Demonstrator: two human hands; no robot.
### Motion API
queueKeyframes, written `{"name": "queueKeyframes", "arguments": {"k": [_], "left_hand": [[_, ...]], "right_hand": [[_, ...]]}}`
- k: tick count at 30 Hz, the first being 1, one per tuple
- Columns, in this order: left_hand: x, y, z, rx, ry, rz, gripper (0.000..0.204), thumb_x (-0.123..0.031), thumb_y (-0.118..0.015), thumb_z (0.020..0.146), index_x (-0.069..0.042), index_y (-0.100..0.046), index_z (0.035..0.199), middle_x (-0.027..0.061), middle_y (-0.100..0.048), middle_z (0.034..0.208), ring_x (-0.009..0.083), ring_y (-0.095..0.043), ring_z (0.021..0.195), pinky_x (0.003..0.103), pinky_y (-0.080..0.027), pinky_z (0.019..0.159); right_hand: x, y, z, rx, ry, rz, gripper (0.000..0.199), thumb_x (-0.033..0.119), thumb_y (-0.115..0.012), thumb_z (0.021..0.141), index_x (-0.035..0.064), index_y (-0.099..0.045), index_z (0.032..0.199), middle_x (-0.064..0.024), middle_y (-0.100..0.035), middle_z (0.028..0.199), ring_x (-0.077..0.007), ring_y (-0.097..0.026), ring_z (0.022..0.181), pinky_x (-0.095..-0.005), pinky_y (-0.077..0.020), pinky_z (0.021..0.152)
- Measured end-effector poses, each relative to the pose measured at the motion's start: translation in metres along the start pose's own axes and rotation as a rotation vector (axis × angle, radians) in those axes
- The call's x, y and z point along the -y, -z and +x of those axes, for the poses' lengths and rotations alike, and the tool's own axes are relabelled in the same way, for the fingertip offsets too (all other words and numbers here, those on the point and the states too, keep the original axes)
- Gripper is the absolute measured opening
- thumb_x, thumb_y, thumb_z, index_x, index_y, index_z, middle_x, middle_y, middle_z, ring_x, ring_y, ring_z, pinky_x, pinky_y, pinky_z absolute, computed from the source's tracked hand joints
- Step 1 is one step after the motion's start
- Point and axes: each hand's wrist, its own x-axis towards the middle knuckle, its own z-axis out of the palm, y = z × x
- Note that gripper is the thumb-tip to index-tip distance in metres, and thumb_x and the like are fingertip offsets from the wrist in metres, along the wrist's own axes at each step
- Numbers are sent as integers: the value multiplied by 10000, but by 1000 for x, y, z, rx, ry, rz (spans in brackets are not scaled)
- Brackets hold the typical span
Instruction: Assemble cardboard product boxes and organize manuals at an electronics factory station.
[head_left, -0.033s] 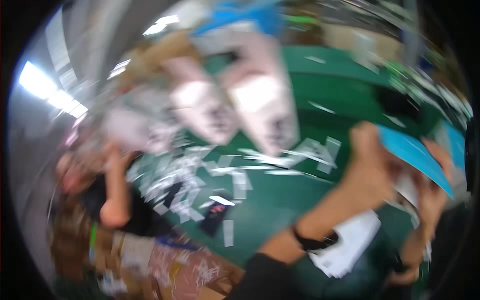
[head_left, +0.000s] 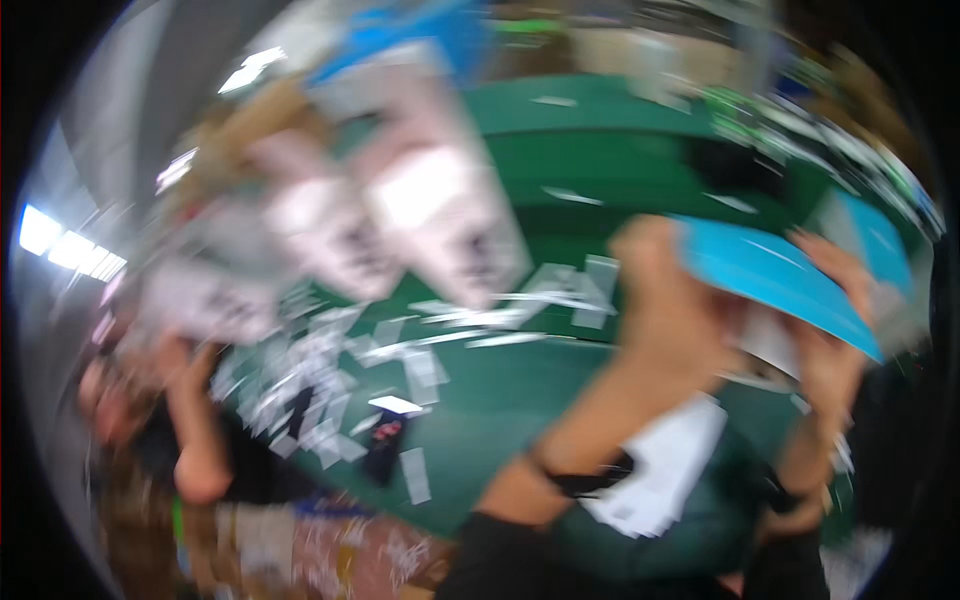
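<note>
Over the right side of the green table, both my hands grip a bright blue folded card or thin box panel (head_left: 770, 275), pale on its underside. My left hand (head_left: 665, 275) closes on its left end, thumb side up. My right hand (head_left: 835, 345) holds it from the right and below, its fingers partly hidden by the panel. A dark band is on my left wrist. Beneath my left forearm lies a stack of white paper sheets (head_left: 668, 465). Just beyond my right hand stands another blue and white piece (head_left: 872, 240). Motion blur hides fine detail.
Pinkish-white bags with dark print (head_left: 440, 210) stand along the far left of the green table (head_left: 480, 395). Many loose white slips (head_left: 320, 390) and a dark card (head_left: 385, 445) lie scattered. At the left, a co-worker's hand (head_left: 185, 370) holds a bag. Cardboard boxes (head_left: 260, 550) stand below.
The view has swung right, so the table, bags and slips sit further left in the picture. Both hands still hold the blue panel.
</note>
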Motion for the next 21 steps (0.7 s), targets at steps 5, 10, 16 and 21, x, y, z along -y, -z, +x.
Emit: {"name": "queueKeyframes", "arguments": {"k": [5,10,16,21], "left_hand": [[-16,-3,33,-248,-182,-14,839,3,-806,793,-71,-334,1483,139,-441,1468,251,-500,1277,396,-403,1094],[-22,-2,30,169,121,-457,801,9,-688,765,29,-356,1494,166,-443,1469,275,-470,1316,376,-339,1132],[-19,-26,22,45,212,-636,294,-190,-662,903,16,-563,1087,136,-622,1036,214,-599,960,316,-489,881],[13,8,31,19,-162,-276,323,-269,-633,933,-8,-589,1118,149,-609,1018,251,-622,996,355,-519,871]], "right_hand": [[-3,15,20,-11,-99,187,428,141,-764,773,5,-611,1149,-156,-650,1153,-303,-609,1147,-399,-465,1003],[-14,45,7,-44,-209,338,349,-87,-736,701,38,-657,1016,-69,-619,999,-208,-601,960,-311,-463,864],[-18,54,4,76,-358,724,188,-67,-737,723,24,-704,885,-40,-632,890,-153,-595,876,-276,-468,790],[-28,8,17,-63,-79,544,138,14,-746,725,45,-693,849,-79,-648,859,-212,-618,849,-330,-477,774]]}}
